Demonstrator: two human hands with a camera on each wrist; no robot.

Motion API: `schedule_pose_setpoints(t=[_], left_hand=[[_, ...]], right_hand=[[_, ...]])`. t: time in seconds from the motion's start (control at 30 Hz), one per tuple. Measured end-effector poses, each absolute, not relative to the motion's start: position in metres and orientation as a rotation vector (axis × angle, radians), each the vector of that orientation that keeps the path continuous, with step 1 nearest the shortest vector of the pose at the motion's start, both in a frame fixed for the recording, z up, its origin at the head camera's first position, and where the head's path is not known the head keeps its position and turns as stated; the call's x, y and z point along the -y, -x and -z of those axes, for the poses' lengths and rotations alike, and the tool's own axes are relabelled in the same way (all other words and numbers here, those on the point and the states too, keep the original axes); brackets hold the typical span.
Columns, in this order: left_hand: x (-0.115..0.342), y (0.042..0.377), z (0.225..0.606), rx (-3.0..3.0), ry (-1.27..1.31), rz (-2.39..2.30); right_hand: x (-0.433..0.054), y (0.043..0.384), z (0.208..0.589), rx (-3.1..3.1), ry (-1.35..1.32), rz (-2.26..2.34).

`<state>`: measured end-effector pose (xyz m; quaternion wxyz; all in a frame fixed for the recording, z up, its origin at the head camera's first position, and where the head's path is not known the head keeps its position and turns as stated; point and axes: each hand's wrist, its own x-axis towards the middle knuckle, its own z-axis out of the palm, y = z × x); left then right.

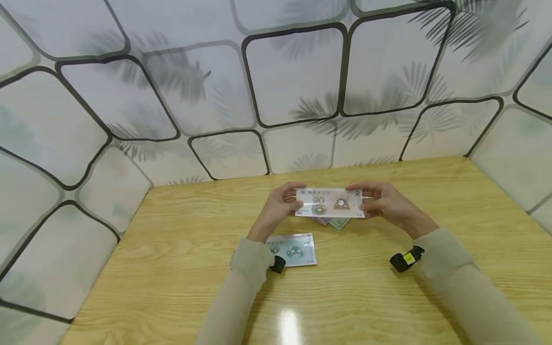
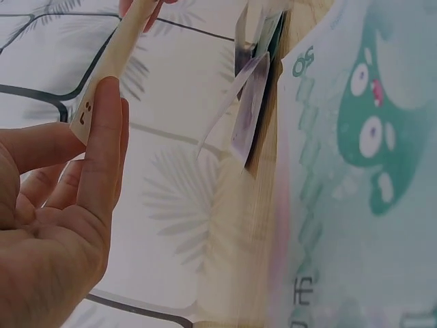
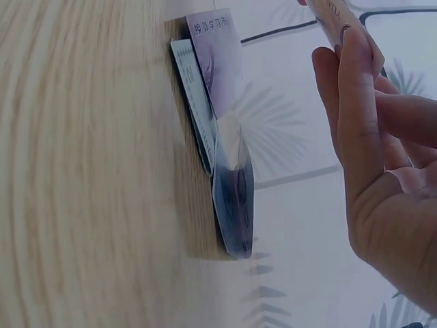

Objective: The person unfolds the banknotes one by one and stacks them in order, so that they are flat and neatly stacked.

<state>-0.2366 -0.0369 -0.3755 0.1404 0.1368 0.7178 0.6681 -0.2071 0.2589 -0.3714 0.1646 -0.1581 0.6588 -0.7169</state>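
Note:
A play banknote [image 1: 329,203] marked 20 is stretched flat between both hands above the table. My left hand [image 1: 279,207] pinches its left end between thumb and fingers; in the left wrist view the left hand [image 2: 75,184] grips the note's edge. The right hand [image 1: 390,206] pinches the other end, and the right wrist view has that hand [image 3: 382,143] at the upper right. Below the held note lie several more play notes [image 1: 339,223], purple and green, partly hidden by it. Beside the left wrist rests a green note [image 1: 297,250] marked 50, partly covered by the sleeve.
The wooden table [image 1: 172,268] runs back to a patterned cloth wall [image 1: 297,76] with leaf prints. In the right wrist view, the loose notes [image 3: 222,75] lie in an overlapping pile. A black wrist strap [image 1: 405,260] hangs at the right cuff.

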Motion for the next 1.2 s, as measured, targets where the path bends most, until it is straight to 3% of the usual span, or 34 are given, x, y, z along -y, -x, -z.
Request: schedule_pose_setpoints(t=[1.2], left_hand=[[0.098, 0.208, 0.378, -2.208, -0.387, -1.857]], right_hand=[[-0.201, 0.205, 0.379, -1.91, 0.473, 1.878]])
